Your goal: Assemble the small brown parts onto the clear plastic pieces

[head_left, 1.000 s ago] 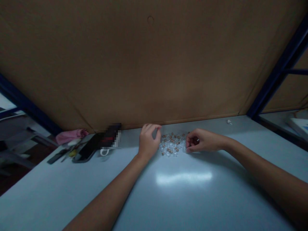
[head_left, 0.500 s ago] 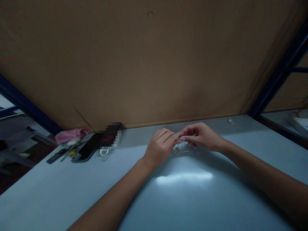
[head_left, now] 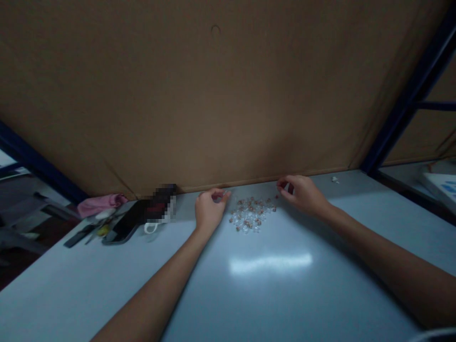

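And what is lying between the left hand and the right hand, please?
In the head view, a scatter of small clear pieces, some with brownish parts, lies between the left hand and right hand.

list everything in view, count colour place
flat glossy table: one, pale grey, foreground
upright panel: one, brown, behind table
slanted posts: two, blue, flanking panel
small pieces: many, clear with brown bits, back centre
crumpled cloth: one, pink, back left
flat phone-like device: one, black, near cloth
pixelated item: one, mostly dark, beside device
loop: one, white, near pixelated item
slim item: one, dark, left of device
lump: one, yellow, between those two
scrap: one, white, back right
boxy item: one, white and blue, far right
left hand and right hand: two, bare, flanking pieces
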{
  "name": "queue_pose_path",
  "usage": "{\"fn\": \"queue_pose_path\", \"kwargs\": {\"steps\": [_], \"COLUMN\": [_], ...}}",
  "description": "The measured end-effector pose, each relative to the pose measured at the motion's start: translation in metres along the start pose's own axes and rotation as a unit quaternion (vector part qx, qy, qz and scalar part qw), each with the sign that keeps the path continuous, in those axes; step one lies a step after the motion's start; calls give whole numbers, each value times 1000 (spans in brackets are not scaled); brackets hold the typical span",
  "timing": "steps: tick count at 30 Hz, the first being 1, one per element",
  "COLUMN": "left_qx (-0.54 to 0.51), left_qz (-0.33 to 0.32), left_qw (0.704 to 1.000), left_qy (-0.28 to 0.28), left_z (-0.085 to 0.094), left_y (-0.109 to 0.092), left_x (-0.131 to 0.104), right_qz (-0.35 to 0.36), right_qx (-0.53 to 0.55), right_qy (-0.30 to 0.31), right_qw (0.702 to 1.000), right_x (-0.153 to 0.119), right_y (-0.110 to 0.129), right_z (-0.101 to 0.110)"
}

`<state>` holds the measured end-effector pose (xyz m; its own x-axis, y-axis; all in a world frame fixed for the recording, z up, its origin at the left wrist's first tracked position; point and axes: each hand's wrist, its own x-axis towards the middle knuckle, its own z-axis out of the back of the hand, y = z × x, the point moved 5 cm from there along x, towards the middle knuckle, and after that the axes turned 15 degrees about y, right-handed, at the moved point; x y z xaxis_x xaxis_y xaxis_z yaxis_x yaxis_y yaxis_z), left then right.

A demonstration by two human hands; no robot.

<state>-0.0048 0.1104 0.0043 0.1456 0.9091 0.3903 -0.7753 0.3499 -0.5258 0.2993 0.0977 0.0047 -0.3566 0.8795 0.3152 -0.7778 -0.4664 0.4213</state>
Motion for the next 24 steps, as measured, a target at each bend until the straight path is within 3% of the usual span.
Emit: {"fn": "queue_pose_path", "kwargs": {"steps": [3, 12, 17, 24], "left_qx": [-38, -20, 45, 24], "left_qz": [45, 5, -33, -18], "left_qw": [998, 996, 996, 997], "left_qy": [24, 82, 64, 73], "left_z": [-5, -18, -16, -18], "left_y": [16, 17, 14, 19], "left_x": [5, 6, 6, 6], "right_qz": [-22, -35, -44, -45], "right_qx": [-31, -43, -47, -36], "right_qy": [0, 24, 45, 56], "right_qw": [999, 998, 997, 997], "right_x": [2, 1, 1, 3], "right_y": [-8, -8, -10, -13], "right_z": [-3, -8, -11, -12]}}
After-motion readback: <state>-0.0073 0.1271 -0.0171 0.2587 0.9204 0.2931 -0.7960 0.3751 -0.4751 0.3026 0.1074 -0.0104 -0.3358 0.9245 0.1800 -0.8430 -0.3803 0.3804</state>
